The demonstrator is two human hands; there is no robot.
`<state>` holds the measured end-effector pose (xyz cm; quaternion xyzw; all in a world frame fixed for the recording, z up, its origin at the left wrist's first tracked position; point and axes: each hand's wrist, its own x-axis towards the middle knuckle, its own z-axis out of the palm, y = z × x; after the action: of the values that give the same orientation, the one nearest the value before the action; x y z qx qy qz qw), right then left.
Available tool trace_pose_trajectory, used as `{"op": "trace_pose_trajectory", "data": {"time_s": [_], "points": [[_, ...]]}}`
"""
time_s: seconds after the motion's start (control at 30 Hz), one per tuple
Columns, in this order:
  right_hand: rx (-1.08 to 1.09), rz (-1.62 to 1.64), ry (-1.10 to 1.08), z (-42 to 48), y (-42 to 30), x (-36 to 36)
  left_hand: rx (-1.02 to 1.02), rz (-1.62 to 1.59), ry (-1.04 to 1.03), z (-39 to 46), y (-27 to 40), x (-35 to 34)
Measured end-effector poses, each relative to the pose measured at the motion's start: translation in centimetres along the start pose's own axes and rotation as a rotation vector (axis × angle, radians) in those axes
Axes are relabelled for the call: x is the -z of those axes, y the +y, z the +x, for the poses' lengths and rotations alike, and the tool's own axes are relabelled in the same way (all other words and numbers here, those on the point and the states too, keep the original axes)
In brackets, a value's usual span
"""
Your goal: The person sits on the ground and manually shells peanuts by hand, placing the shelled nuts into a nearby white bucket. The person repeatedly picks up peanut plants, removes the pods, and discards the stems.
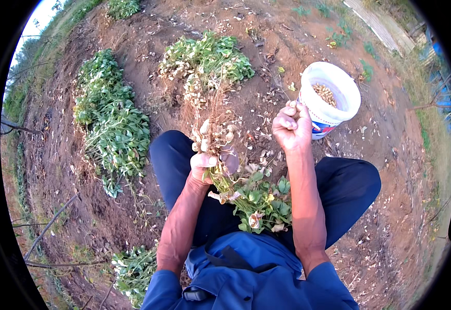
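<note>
My left hand (206,164) grips a pulled-up peanut plant by its stems, just below the roots. Pale peanut pods (205,135) and thin roots stick up beyond the fist. The plant's green leaves (264,201) hang towards my lap, between my knees. At the near left side of a white plastic bucket (349,95) is my right hand (293,124), raised with its fingers curled inwards. Whether a pod sits between its thumb and fingertips is not clear. Loose peanuts (324,95) lie in the bottom of the bucket.
A heap of peanut plants (210,58) with pods attached lies ahead on the bare soil. More leafy plants (113,120) are piled to the left, and others (134,275) near my left elbow. Dry sticks (53,224) stand at the far left.
</note>
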<state>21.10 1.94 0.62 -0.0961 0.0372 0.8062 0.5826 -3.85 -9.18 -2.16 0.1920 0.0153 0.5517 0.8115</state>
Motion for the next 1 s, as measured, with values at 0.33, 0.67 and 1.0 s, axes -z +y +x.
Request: {"op": "trace_pose_trajectory", "data": {"time_s": [0.33,0.67,1.0], "points": [[0.177,-0.362,0.236,1.7,-8.4,2.5,0.042,0.176,0.217,1.0,-0.1,-2.0],[-0.084,-1.148,-0.106,-6.2,8.8,-3.6,0.127,0.202,0.151,0.4,0.4,-0.8],[0.537,-1.703,-0.277,-7.9,10.9,-6.1,0.079,0.108,0.284,0.1,0.3,-1.1]]}}
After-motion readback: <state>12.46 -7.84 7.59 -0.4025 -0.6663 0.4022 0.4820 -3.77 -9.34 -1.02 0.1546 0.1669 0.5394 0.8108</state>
